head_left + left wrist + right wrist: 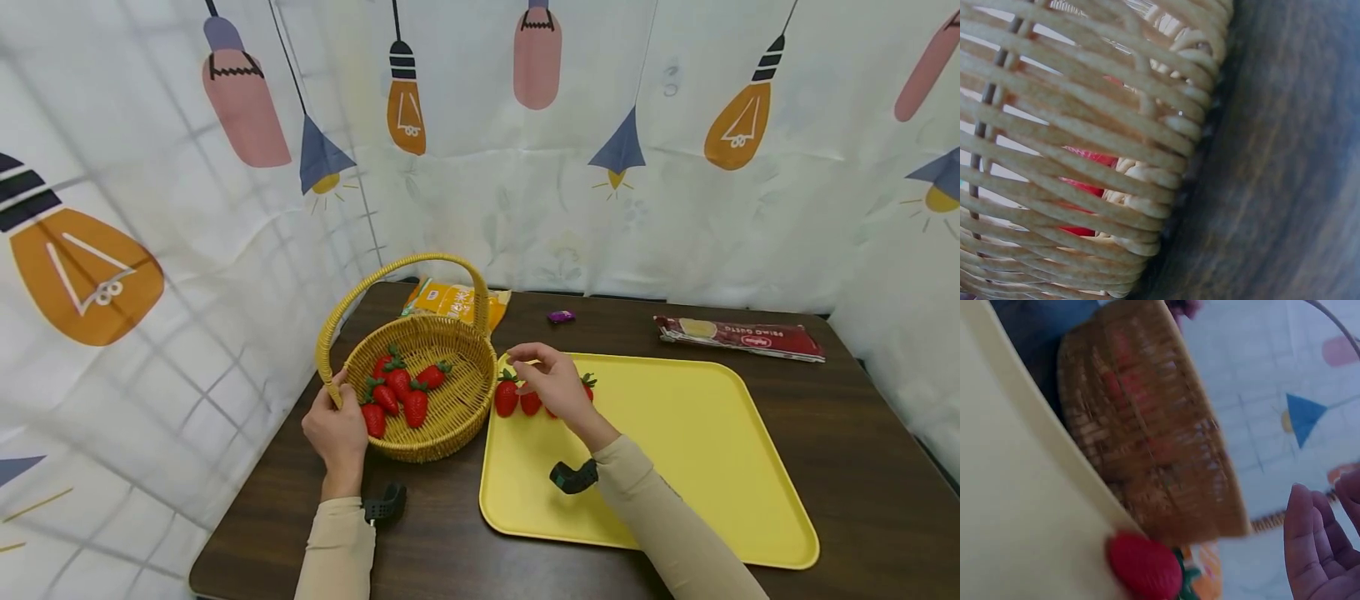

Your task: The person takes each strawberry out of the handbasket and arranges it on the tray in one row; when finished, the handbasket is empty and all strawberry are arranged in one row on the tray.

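Note:
My left hand (340,429) grips the left rim of a yellow wicker basket (450,443), by the foot of its tall handle. Several red strawberries (415,408) with green leaves lie inside, toward the basket's left side. Close up in the left wrist view is the basket's woven wall (1085,134), red showing through the gaps. My right hand (557,385) hovers over the left end of a yellow tray (675,442), fingers loosely bent with nothing between them. Below it sits a row of strawberries (506,398), partly hidden by the hand. One strawberry (1147,565) appears near the tray edge in the right wrist view.
Behind the basket lies an orange and yellow packet (450,300). A small purple wrapped piece (561,317) and a long dark red package (742,336) rest along the back of the dark wooden table (862,467). A printed white curtain (525,225) hangs behind.

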